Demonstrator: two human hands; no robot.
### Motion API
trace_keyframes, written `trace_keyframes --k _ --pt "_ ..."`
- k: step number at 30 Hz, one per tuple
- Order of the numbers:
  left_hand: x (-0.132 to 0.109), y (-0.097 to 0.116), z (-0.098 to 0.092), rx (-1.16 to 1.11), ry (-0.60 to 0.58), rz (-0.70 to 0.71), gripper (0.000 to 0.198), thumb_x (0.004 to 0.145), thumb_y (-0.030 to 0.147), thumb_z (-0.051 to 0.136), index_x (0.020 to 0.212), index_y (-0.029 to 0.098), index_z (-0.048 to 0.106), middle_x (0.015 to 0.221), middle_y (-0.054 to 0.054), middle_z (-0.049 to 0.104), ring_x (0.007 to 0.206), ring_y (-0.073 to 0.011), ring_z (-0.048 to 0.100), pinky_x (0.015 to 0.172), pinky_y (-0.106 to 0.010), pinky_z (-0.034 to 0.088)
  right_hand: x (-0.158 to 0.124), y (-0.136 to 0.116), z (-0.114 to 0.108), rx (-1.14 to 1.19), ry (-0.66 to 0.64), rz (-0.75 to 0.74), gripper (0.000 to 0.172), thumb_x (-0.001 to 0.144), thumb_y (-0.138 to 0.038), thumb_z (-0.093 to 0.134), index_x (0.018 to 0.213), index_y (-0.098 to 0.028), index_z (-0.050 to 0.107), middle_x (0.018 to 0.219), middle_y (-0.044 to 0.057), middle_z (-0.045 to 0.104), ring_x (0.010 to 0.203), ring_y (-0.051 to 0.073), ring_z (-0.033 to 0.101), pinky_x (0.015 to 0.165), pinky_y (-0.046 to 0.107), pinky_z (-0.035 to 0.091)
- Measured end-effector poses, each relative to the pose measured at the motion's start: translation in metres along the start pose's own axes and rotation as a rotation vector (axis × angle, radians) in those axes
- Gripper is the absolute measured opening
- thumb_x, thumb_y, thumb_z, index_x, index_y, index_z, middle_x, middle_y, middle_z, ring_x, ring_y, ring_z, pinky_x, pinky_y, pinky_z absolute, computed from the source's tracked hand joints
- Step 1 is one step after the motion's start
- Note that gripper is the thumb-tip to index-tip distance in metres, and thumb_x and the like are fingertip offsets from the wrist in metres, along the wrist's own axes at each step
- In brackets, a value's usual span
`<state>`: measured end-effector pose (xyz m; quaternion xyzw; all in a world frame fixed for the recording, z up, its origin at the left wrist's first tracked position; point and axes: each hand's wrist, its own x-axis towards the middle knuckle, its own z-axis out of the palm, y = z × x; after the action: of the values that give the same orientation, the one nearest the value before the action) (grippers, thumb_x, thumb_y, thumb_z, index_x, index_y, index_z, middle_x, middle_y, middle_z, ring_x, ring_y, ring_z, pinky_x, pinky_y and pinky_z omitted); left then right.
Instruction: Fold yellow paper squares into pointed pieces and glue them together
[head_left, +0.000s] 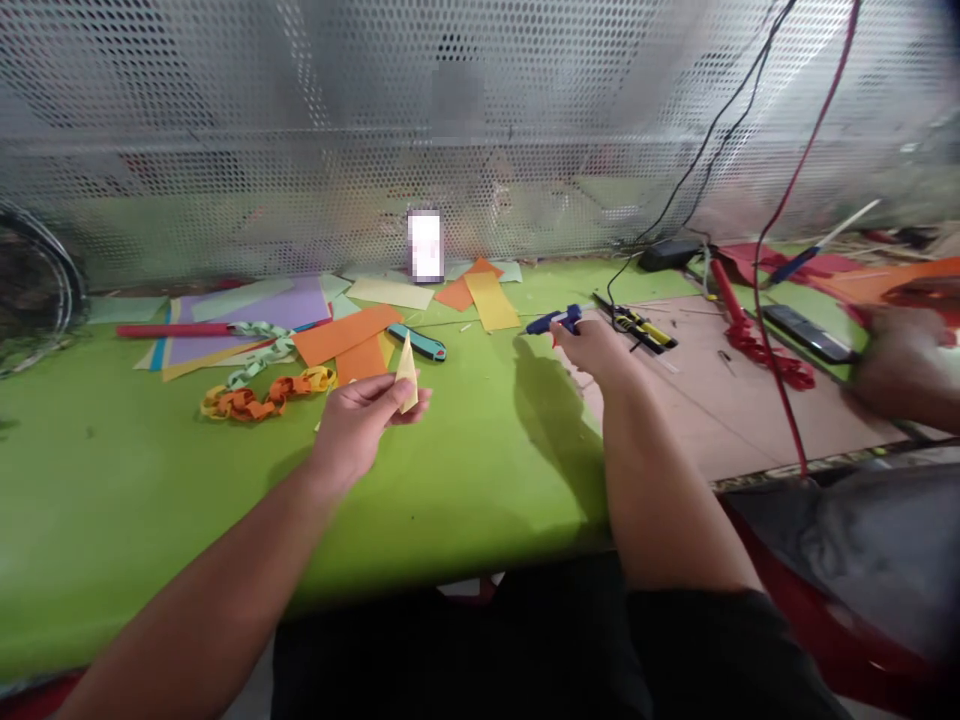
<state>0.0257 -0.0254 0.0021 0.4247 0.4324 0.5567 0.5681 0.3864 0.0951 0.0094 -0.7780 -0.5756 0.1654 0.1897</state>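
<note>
My left hand (364, 425) pinches a folded yellow paper strip (406, 375) between thumb and fingers, above the green tabletop. Just behind it lie orange paper sheets (346, 335) and a chain of orange and yellow paper loops (262, 395). A pale green paper chain (259, 357) sits beyond those loops. My right hand (592, 350) grips a blue hot glue gun (556, 320), its nozzle pointing left. A teal utility knife (417, 341) lies between my hands, further back. At the far right, another person's hand (904, 365) reaches in over the cardboard.
A green table (112, 480) holds a purple sheet (255, 308) and a red stick (172, 330). A cardboard mat (720, 410) carries a yellow-and-black tool (637, 325) and tangled red cord (772, 360). Black and red cables hang before a perforated metal wall (480, 100).
</note>
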Motion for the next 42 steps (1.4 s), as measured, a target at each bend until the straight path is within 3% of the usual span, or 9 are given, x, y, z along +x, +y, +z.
trace_keyframes --k 4,6,8,10,12,15,18,25,42 --pt "0.0 -0.002 0.002 -0.033 -0.016 -0.022 0.031 0.08 0.038 0.093 0.103 0.018 0.086 0.092 -0.011 0.084 0.073 -0.0187 0.078 0.076 -0.037 0.068 -0.008 -0.003 -0.009 -0.35 0.068 0.141 0.062 0.093 -0.064 0.064 0.109 -0.005 0.079 0.113 0.03 0.074 0.113 0.042 0.07 0.091 0.048 0.055" --pt "0.0 -0.003 0.002 -0.035 -0.035 -0.023 0.03 0.081 0.038 0.092 0.103 0.019 0.086 0.094 -0.011 0.084 0.074 -0.0188 0.078 0.077 -0.038 0.068 -0.022 -0.014 -0.015 -0.32 0.17 0.145 0.061 0.092 -0.064 0.066 0.103 -0.006 0.08 0.108 0.03 0.075 0.108 0.043 0.071 0.088 0.049 0.054" --pt "-0.001 -0.005 0.003 -0.03 -0.057 -0.026 0.029 0.081 0.038 0.092 0.102 0.019 0.087 0.095 -0.011 0.084 0.075 -0.0192 0.078 0.079 -0.038 0.067 -0.044 -0.031 -0.015 -0.089 0.192 -0.042 0.056 0.095 -0.064 0.062 0.091 -0.011 0.081 0.088 0.021 0.076 0.092 0.036 0.073 0.081 0.045 0.054" --pt "-0.001 -0.007 0.004 -0.019 -0.087 -0.037 0.027 0.082 0.039 0.091 0.1 0.019 0.087 0.094 -0.01 0.084 0.076 -0.0192 0.078 0.08 -0.039 0.067 -0.071 -0.054 -0.006 0.337 0.03 -0.373 0.055 0.093 -0.069 0.065 0.096 -0.016 0.081 0.088 0.013 0.077 0.084 0.028 0.072 0.074 0.038 0.055" --pt "-0.003 -0.009 0.005 -0.005 -0.122 -0.048 0.026 0.083 0.039 0.09 0.099 0.019 0.087 0.093 -0.009 0.084 0.074 -0.0183 0.076 0.08 -0.038 0.066 -0.097 -0.075 0.009 0.672 -0.323 -0.618 0.054 0.087 -0.066 0.076 0.113 -0.019 0.081 0.106 0.012 0.08 0.091 0.024 0.072 0.078 0.035 0.057" --pt "-0.005 -0.011 0.008 0.01 -0.162 -0.061 0.025 0.083 0.038 0.09 0.101 0.022 0.087 0.092 -0.007 0.083 0.077 -0.0177 0.075 0.081 -0.037 0.066 -0.123 -0.097 0.034 0.918 -0.579 -0.709 0.054 0.084 -0.055 0.085 0.123 -0.018 0.079 0.107 0.011 0.079 0.086 0.02 0.072 0.076 0.033 0.059" --pt "-0.009 -0.011 0.012 0.032 -0.204 -0.077 0.024 0.085 0.039 0.089 0.102 0.022 0.087 0.092 -0.005 0.082 0.08 -0.0177 0.075 0.083 -0.038 0.066 -0.131 -0.103 0.048 1.087 -0.682 -0.628 0.048 0.082 -0.051 0.089 0.116 -0.019 0.081 0.092 0.006 0.078 0.074 0.017 0.071 0.071 0.033 0.06" --pt "-0.012 -0.011 0.017 0.048 -0.215 -0.089 0.024 0.085 0.037 0.089 0.104 0.021 0.087 0.094 -0.007 0.084 0.08 -0.0188 0.077 0.083 -0.038 0.067 -0.131 -0.103 0.049 1.157 -0.556 -0.561 0.029 0.082 -0.049 0.089 0.09 -0.021 0.084 0.091 0.003 0.078 0.08 0.015 0.068 0.074 0.03 0.056" --pt "-0.016 -0.013 0.018 0.206 -0.161 0.007 0.03 0.088 0.04 0.085 0.109 0.02 0.086 0.095 -0.008 0.084 0.083 -0.0222 0.079 0.086 -0.041 0.068 -0.143 -0.107 0.05 1.273 -0.471 -0.495 0.031 0.081 -0.047 0.09 0.07 -0.02 0.078 0.07 -0.001 0.062 0.066 0.012 0.054 0.061 0.029 0.045"
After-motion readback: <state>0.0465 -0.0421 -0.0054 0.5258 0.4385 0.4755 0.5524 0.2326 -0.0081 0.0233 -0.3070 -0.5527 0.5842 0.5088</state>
